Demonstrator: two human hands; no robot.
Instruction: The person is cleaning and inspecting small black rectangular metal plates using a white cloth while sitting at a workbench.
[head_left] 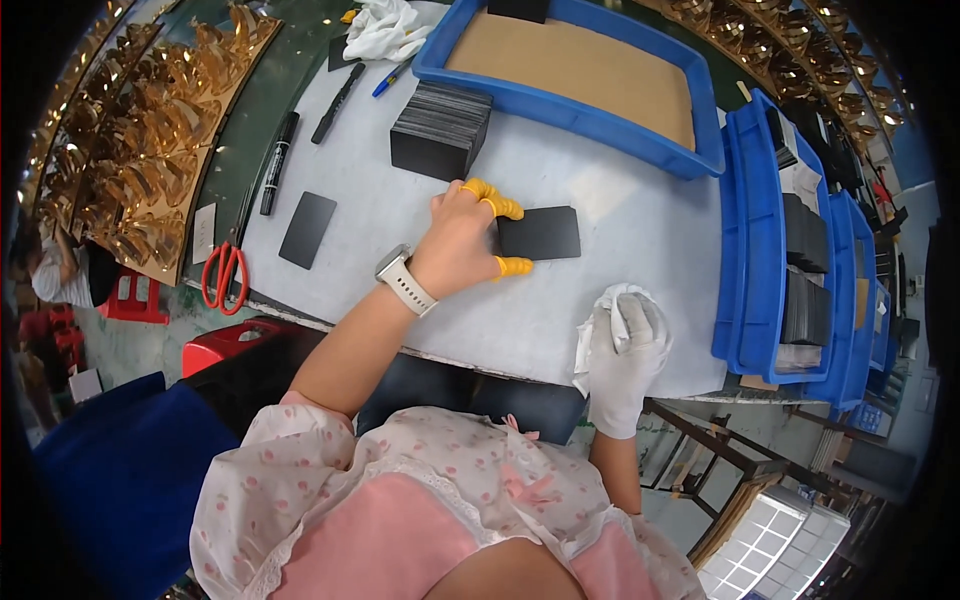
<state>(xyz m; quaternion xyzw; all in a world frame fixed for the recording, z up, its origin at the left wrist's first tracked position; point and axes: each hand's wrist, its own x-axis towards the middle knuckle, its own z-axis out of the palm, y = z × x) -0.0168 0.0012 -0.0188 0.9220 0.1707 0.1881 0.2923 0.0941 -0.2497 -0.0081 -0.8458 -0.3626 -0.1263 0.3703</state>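
Observation:
My left hand [465, 237], with yellow finger cots and a pale watch on its wrist, grips a small black rectangular plate [542, 233] lying on the table. Its thumb is at the near edge and its fingers at the far edge; a slight double outline at the plate's corner suggests more than one sheet. In a white glove, my right hand [630, 350] is closed round a crumpled white cloth [584, 360], low over the table to the right. Beyond my left hand stands a thick stack of similar black plates [437, 130]. A single black plate [308, 230] lies flat further left.
A blue tray with a brown base [570, 125] lies at the back. Stacked blue bins [745, 240] holding black plates line the right edge. Two black markers [279, 163], a blue pen [390, 80], red scissors [226, 278] and another white cloth [385, 30] lie leftward.

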